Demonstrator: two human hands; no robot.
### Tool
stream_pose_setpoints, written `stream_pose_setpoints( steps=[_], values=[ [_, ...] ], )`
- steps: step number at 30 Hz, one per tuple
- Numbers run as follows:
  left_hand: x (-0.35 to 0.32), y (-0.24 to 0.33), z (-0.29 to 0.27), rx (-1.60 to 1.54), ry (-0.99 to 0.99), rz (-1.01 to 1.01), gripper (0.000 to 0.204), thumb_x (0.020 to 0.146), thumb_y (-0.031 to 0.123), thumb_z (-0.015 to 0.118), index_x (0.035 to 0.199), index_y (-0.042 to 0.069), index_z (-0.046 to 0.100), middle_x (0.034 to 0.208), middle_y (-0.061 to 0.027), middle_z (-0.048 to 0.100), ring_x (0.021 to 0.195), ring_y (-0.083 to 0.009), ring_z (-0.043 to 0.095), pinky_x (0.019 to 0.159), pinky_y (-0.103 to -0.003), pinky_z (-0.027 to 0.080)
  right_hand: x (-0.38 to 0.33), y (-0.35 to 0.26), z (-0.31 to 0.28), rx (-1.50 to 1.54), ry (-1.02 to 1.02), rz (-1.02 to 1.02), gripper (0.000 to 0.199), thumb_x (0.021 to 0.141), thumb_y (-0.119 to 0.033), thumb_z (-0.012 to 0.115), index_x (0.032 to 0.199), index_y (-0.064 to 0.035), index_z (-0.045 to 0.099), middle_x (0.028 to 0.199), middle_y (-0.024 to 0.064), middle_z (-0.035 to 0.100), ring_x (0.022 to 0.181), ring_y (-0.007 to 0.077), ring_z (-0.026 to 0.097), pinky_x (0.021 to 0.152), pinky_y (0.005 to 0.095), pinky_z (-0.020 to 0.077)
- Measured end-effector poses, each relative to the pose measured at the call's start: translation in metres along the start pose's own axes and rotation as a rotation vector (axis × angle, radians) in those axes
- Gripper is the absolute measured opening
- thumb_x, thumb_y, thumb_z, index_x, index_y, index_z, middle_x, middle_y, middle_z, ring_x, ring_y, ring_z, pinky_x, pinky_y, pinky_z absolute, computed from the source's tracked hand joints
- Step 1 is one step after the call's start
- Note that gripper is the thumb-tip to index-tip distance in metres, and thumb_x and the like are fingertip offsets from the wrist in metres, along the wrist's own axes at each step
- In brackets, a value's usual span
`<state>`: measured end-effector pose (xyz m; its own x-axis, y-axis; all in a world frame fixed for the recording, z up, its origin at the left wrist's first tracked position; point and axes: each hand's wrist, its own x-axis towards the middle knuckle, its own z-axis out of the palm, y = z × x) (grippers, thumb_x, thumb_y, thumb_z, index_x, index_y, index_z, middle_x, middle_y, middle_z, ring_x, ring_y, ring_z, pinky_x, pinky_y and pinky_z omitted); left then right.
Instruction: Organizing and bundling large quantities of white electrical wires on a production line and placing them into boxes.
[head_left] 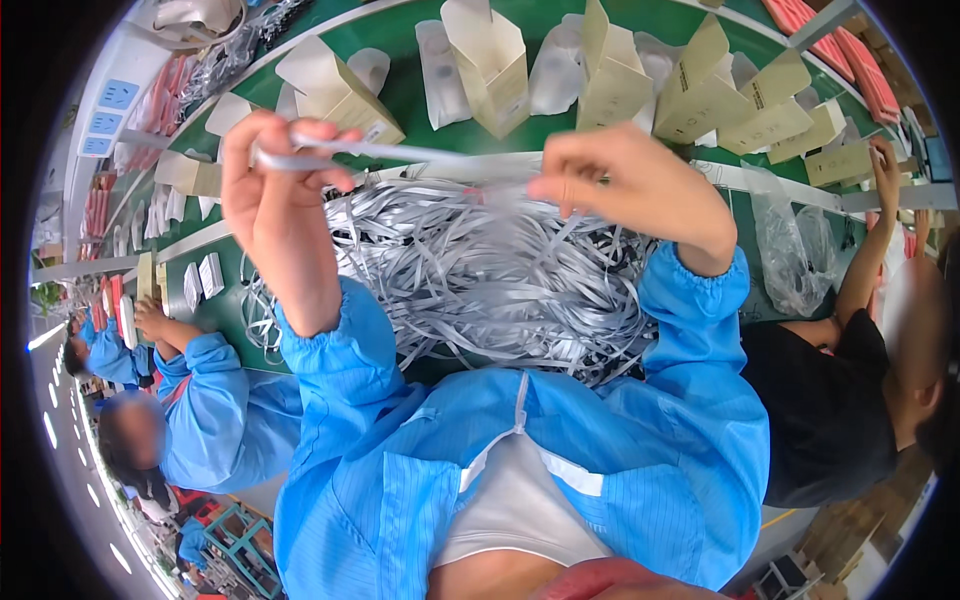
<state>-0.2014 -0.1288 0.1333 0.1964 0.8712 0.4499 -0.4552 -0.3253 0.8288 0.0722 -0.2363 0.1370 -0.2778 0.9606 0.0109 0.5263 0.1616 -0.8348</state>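
Observation:
A large tangled pile of light grey lanyards (490,270) lies on the green bench before me. Above its left side, my left hand (285,170) is raised with curled fingers round one flat grey lanyard (390,151), which stretches rightward and blurs over the pile. My right hand (640,190) is above the pile's right side, its thumb and fingers drawn together near the lanyard's blurred end. Whatever lies between those fingertips is too smeared to name.
Open cream cartons (490,75) and white-wrapped items (557,70) line the green belt (400,150) beyond the pile. A clear plastic bag (793,250) is at right. Co-workers sit on both sides, a blue sleeve (225,400) left and a black sleeve (865,365) right.

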Motion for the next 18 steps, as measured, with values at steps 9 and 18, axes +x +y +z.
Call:
stream_pose_setpoints(
  steps=[9,18],
  values=[
    [-0.011,0.014,-0.069,0.869,-0.828,-0.168,0.076,0.090,0.016,0.074,0.153,0.003,0.033,0.151,-0.0265,0.044,0.141,-0.0398,0.043,0.110,-0.047,0.041,0.004,-0.004,-0.004,0.075,0.497,-0.285,0.033,0.105,-0.025,0.053,0.089,0.0031,0.057,0.089,0.0071,0.065,0.084,0.0183,0.060,0.075,0.0366,0.0482],
    [-0.008,-0.064,0.069,0.016,-1.111,-0.702,0.090,0.091,0.020,0.073,0.160,0.013,0.016,0.123,-0.0175,0.059,0.113,-0.0234,0.059,0.087,-0.034,0.048,-0.019,-0.007,0.000,0.716,0.567,-0.448,0.014,0.102,-0.010,0.057,0.112,-0.0003,0.056,0.085,0.0038,0.067,0.079,0.0126,0.064,0.073,0.0262,0.0497]
  ],
)
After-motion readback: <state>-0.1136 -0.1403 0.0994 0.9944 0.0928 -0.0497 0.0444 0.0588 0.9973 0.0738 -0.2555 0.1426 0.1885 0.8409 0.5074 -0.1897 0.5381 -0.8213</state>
